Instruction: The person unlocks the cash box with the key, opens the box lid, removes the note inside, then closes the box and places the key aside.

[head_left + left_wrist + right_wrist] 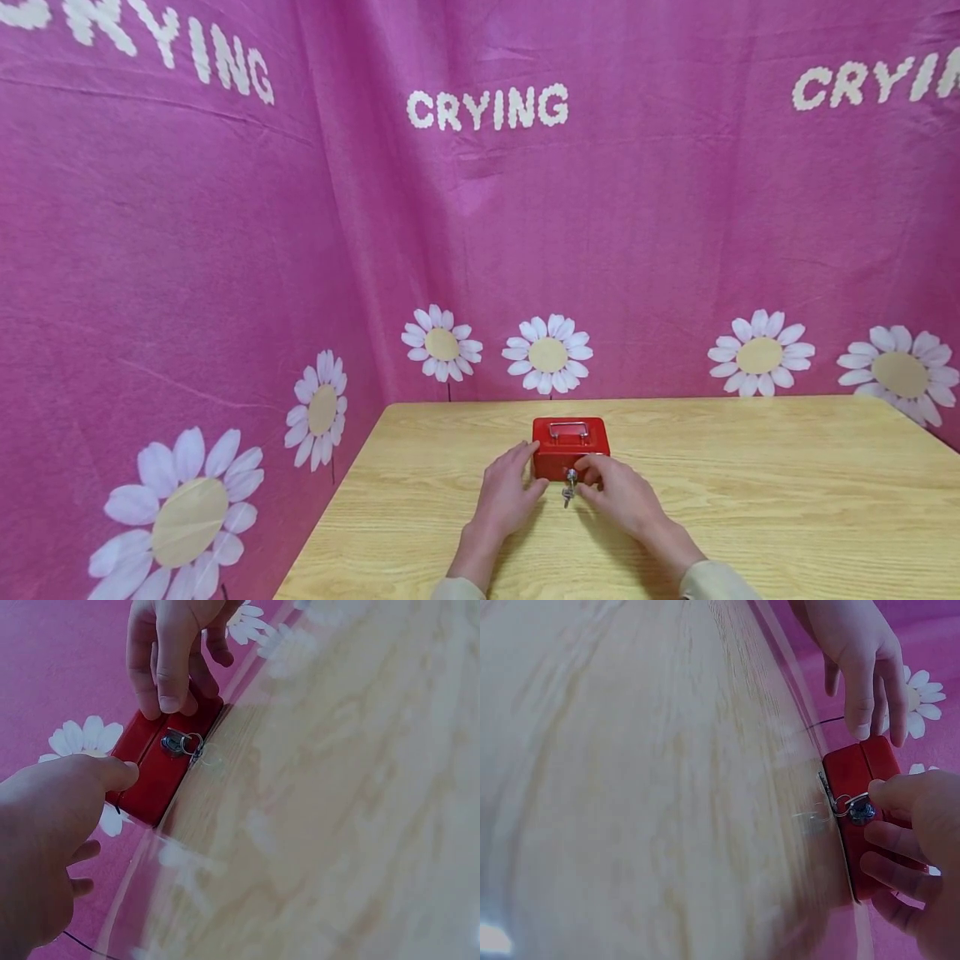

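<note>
A small red cash box (550,464) with a metal carry handle (569,431) on its lid sits on the wooden table. A key stands in the round lock (174,743) on its front, and a ring with a second key (567,497) hangs below. My left hand (506,492) is at the box's left side, fingers extended by the side and thumb near the front corner. The right hand (626,492) is at the front right, its fingers loosely bent by the box. Its thumb (889,791) is close to the key; whether they touch is unclear.
The light wooden table (787,500) reaches back to a pink curtain (637,225) printed with daisies and white lettering. More of this curtain (187,292) hangs along the table's left edge. The box stands near the table's back edge.
</note>
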`<action>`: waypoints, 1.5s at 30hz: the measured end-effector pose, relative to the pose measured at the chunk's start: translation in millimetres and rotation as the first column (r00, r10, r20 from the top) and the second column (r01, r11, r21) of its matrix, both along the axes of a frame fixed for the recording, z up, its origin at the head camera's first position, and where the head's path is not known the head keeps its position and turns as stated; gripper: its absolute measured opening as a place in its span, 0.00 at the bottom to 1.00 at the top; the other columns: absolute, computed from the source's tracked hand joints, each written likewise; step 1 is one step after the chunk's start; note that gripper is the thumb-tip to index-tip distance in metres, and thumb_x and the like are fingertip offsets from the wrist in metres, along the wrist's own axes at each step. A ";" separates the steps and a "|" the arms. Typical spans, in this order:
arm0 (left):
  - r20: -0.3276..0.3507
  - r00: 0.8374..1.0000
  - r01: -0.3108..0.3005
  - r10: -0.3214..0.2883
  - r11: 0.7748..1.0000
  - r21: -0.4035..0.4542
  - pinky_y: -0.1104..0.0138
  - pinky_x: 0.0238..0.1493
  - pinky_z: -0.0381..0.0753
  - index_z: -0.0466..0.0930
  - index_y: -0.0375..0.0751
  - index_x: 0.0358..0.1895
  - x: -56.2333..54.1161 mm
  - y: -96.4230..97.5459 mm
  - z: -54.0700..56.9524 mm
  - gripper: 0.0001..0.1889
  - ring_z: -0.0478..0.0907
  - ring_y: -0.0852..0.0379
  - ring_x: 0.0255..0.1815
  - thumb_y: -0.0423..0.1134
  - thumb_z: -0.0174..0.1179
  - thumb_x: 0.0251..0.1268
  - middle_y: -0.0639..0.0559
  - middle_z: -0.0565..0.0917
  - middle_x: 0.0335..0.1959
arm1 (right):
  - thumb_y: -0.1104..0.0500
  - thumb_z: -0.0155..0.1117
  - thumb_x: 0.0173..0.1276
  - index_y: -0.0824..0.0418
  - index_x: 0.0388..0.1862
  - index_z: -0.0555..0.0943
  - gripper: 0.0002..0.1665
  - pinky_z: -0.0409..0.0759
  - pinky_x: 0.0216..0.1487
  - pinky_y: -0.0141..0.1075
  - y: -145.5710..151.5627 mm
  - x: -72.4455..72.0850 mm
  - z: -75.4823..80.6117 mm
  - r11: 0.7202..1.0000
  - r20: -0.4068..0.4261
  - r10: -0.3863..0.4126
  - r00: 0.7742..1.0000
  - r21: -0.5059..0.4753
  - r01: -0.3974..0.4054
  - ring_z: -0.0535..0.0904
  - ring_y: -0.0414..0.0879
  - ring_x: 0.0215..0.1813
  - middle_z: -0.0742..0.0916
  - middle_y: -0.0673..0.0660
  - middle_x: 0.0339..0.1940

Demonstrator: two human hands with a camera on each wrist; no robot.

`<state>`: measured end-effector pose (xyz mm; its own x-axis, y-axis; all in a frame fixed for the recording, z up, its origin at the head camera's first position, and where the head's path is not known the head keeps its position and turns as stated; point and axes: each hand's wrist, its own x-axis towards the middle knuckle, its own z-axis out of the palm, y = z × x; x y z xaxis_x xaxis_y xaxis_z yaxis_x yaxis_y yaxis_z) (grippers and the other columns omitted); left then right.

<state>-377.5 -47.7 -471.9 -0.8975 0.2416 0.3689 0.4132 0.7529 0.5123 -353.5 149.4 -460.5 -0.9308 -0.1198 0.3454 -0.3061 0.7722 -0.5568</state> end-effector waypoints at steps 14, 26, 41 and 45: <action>0.013 0.999 0.044 -0.045 0.999 0.015 0.45 0.74 0.64 0.67 0.48 0.74 -1.6 -0.4 0.7 0.31 0.65 0.43 0.75 0.41 0.61 0.68 0.48 0.67 0.76 | 0.60 0.72 0.61 0.56 0.42 0.84 0.11 0.80 0.39 0.38 -3.9 -5.0 -4.4 1.000 0.017 -0.012 1.000 -0.002 0.012 0.78 0.38 0.33 0.85 0.45 0.29; 0.020 0.999 0.035 -0.035 0.999 0.010 0.47 0.73 0.65 0.68 0.52 0.73 -5.5 -0.3 2.5 0.29 0.67 0.46 0.74 0.41 0.61 0.69 0.50 0.68 0.75 | 0.60 0.73 0.61 0.56 0.43 0.85 0.11 0.80 0.39 0.38 -5.9 -9.9 -3.9 1.000 0.025 -0.023 0.999 0.003 0.023 0.78 0.39 0.33 0.84 0.46 0.29; 0.063 0.998 -0.003 0.000 0.999 0.041 0.48 0.72 0.69 0.69 0.53 0.72 -5.7 3.8 3.5 0.29 0.69 0.46 0.73 0.40 0.61 0.69 0.49 0.70 0.74 | 0.62 0.73 0.60 0.54 0.37 0.85 0.07 0.82 0.40 0.40 -7.9 -10.9 -7.2 1.000 -0.018 -0.021 1.000 -0.015 0.021 0.83 0.40 0.36 0.88 0.47 0.30; 0.069 0.998 -0.002 -0.002 0.998 0.057 0.48 0.71 0.69 0.70 0.53 0.72 -5.2 4.6 3.2 0.29 0.70 0.45 0.72 0.39 0.61 0.68 0.49 0.70 0.74 | 0.61 0.73 0.59 0.54 0.36 0.86 0.07 0.83 0.42 0.42 -8.1 -10.5 -8.1 1.000 -0.021 -0.025 0.999 -0.011 0.025 0.84 0.42 0.37 0.89 0.48 0.32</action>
<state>-382.7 -43.1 -468.7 -0.9213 0.2218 0.3194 0.3753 0.7219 0.5814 -364.0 141.2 -468.6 -0.9259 -0.0924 0.3663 -0.2983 0.7737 -0.5589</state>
